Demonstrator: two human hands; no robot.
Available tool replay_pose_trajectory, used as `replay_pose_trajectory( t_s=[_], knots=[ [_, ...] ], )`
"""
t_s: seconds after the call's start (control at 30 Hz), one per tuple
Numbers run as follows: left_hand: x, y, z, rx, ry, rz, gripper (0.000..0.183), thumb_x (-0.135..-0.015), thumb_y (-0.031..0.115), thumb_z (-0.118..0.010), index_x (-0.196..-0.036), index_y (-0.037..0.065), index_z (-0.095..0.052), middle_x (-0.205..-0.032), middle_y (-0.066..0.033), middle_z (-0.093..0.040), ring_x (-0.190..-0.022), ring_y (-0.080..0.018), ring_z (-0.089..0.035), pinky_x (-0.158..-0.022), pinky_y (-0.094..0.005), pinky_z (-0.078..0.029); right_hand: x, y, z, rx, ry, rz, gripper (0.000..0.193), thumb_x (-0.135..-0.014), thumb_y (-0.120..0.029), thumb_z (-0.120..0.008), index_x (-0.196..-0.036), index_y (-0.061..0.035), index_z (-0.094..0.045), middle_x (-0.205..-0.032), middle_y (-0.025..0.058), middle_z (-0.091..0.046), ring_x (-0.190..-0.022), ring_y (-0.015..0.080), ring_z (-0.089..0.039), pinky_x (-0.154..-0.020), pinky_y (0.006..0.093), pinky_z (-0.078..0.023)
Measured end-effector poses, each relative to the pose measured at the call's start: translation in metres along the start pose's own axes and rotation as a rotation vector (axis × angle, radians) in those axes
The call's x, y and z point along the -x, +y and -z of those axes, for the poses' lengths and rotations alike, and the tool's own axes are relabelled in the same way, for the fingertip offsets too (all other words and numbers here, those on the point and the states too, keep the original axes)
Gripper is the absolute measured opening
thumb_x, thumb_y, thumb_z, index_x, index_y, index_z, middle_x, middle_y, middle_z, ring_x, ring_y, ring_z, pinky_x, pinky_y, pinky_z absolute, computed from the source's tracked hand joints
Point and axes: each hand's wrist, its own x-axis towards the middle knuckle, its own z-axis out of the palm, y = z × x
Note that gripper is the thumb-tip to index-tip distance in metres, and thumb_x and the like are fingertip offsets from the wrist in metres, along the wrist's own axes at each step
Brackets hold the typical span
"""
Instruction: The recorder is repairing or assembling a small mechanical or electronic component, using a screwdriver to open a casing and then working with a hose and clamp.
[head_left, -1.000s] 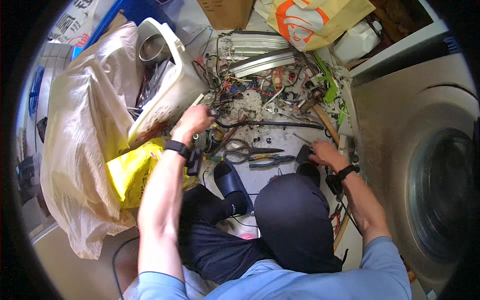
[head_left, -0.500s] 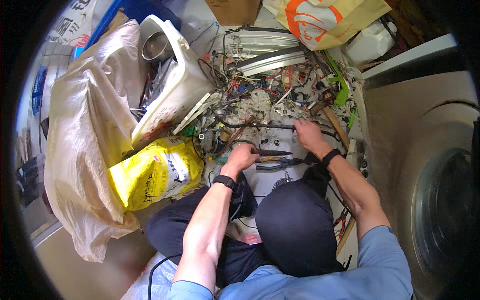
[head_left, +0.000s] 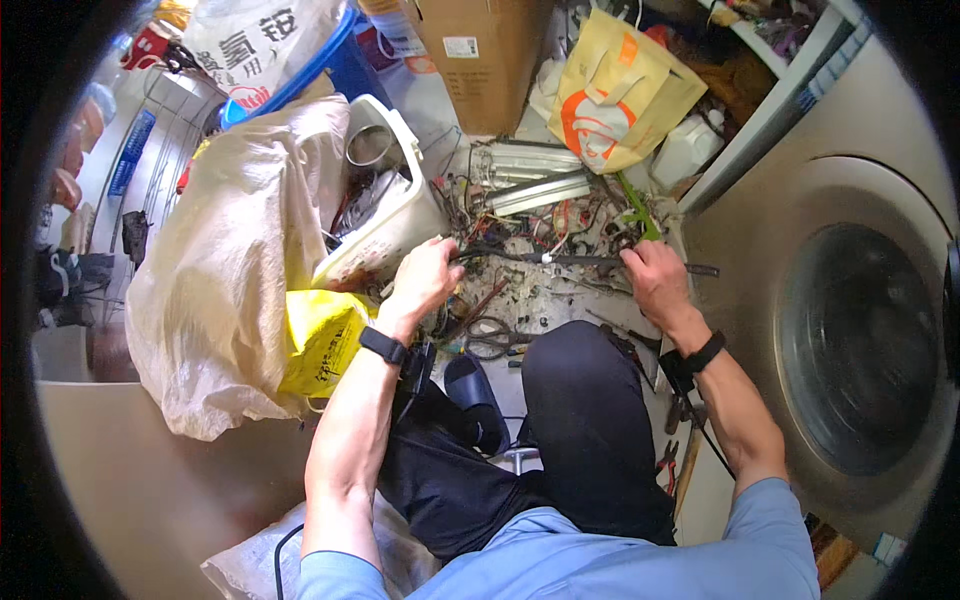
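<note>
A long black cable (head_left: 590, 260) is stretched nearly level over the litter, between my two hands. My left hand (head_left: 425, 280) is closed around its left end, beside the white bin. Gripping it further right is my right hand (head_left: 656, 283), and a stub of the cable sticks out past that fist. A small pale band shows near the cable's middle. Below it, dark looped handles (head_left: 488, 338), like those of scissors, lie on the floor near my knee. Loose wires and small scraps (head_left: 545, 235) are strewn behind the cable.
On the left stand a white bin (head_left: 412, 205) with metal ware, a pale sack (head_left: 240, 240) and a yellow bag (head_left: 325, 340). Light metal strips (head_left: 540, 193) lie behind. A cardboard box (head_left: 480, 80) and a paper bag (head_left: 630, 95) stand further back. A front-loading washer (head_left: 800, 200) borders the right.
My left hand has left the tools on the floor and taken the cable's left end. My right hand has moved right with the cable, which is now lifted and pulled straighter. The view has shifted.
</note>
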Motion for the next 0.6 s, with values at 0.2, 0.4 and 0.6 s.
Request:
replay_pose_trajectory(
  t_s=[0.2,0.4,0.6],
  knots=[
    [0.036,0.023,0.007,-0.042,0.240,-0.278,0.042,-0.086,0.025,-0.082,-0.123,0.009,-0.068,-0.119,-0.0134,-0.070,-0.115,-0.0362,-0.066,-0.100,-0.0489,-0.052,0.005,-0.020,0.070,-0.164,0.040,0.088,0.016,-0.082,-0.012,-0.077,-0.095,-0.0075,-0.070,-0.079,0.0100,-0.061,-0.073,0.0318,-0.065,-0.065,0.0436,-0.054],
    [0.057,0.052,0.004,0.327,0.040,-0.367,0.026,-0.097,0.027,-0.074,-0.109,0.004,-0.077,-0.101,-0.0167,-0.076,-0.093,-0.0365,-0.072,-0.082,-0.0427,-0.056,0.034,-0.018,0.100,-0.215,-0.089,-0.064,0.022,-0.091,-0.025,-0.078,-0.085,-0.0056,-0.070,-0.075,0.0125,-0.064,-0.071,0.0347,-0.066,-0.062,0.0454,-0.053],
    [0.082,0.060,-0.003,0.304,0.157,-0.433,0.025,-0.096,0.028,-0.074,-0.099,0.003,-0.074,-0.093,-0.0152,-0.072,-0.089,-0.0373,-0.070,-0.078,-0.0445,-0.055,0.051,-0.033,0.128,-0.298,-0.365,-0.286,0.036,-0.095,-0.034,-0.075,-0.082,-0.0009,-0.068,-0.076,0.0197,-0.065,-0.072,0.0419,-0.065,-0.068,0.0497,-0.051]
  ],
)
